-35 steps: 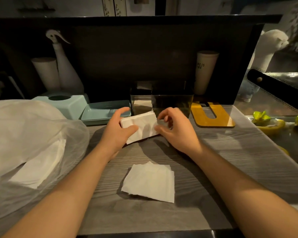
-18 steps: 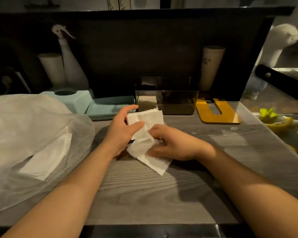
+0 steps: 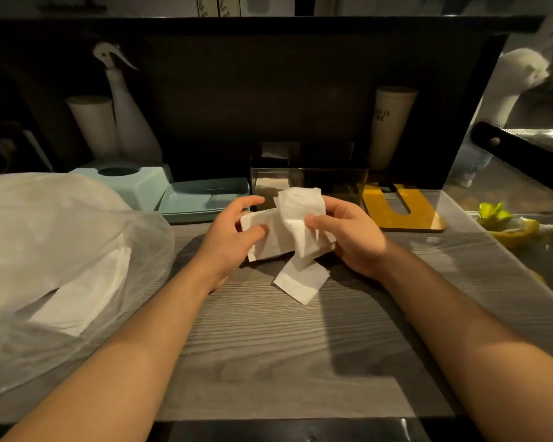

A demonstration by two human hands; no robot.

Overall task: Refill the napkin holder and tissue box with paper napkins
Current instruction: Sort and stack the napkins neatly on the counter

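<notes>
Grey wood-look worktop (image 3: pixel 268 362) fills the dim room's near side, with a dark wall board behind it. Above the middle of it, both hands share a bunch of white paper napkins (image 3: pixel 296 231). The left hand (image 3: pixel 233 234) has its grip closed on the flat folded stack, thumb on top and fingers under the far edge. The right hand (image 3: pixel 348 237) pinches a loose, crumpled napkin that stands up over the stack, thumb pressed to its front. One corner of a napkin hangs down below the hands and touches the worktop.

Just behind the hands stands the shiny napkin holder (image 3: pixel 310 186), with a little white paper showing at its back left. To its left lies a pale blue tray (image 3: pixel 201 199), and beside that the pale blue tissue box (image 3: pixel 125 183) with a round hole on top. A big clear plastic bag (image 3: pixel 55 266) with more white napkins inside sits at the left. A yellow wooden board (image 3: pixel 403 212) lies to the right of the holder. A white spray bottle (image 3: pixel 125 116) and a tall cup (image 3: pixel 390 126) stand at the back.
</notes>
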